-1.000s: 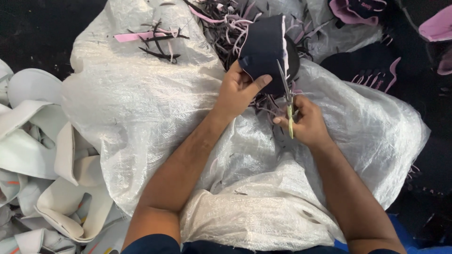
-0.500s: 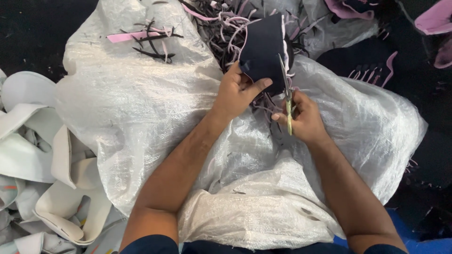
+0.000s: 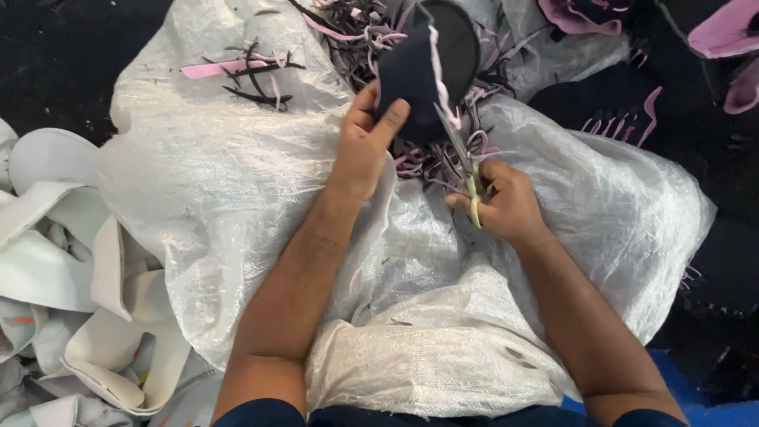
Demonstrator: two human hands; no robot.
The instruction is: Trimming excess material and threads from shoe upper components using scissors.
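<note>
Gripping dark foam shoe piece (image 3: pixel 415 79), left hand (image 3: pixel 365 146) clamps lower edge; piece runs up-away. Right hand (image 3: pixel 506 202), closed on scissors (image 3: pixel 466 170), blades just beside pink edge.

- Woven sack (image 3: pixel 237 198) spread over my lap, under both arms.
- My left hand (image 3: pixel 365 146) ahead, gripping the foam piece (image 3: pixel 411 79); scissors (image 3: pixel 466 170) in my right hand (image 3: pixel 510 205), just right of it, blades at the piece's edge.
- Trimmed strips (image 3: pixel 427 158) on the sack beneath the piece; more strips (image 3: pixel 249 75) far left.
- Stacked sheets (image 3: pixel 71 277) left of the sack.
- Other cut pieces (image 3: pixel 617 111) to the right, beyond it.
</note>
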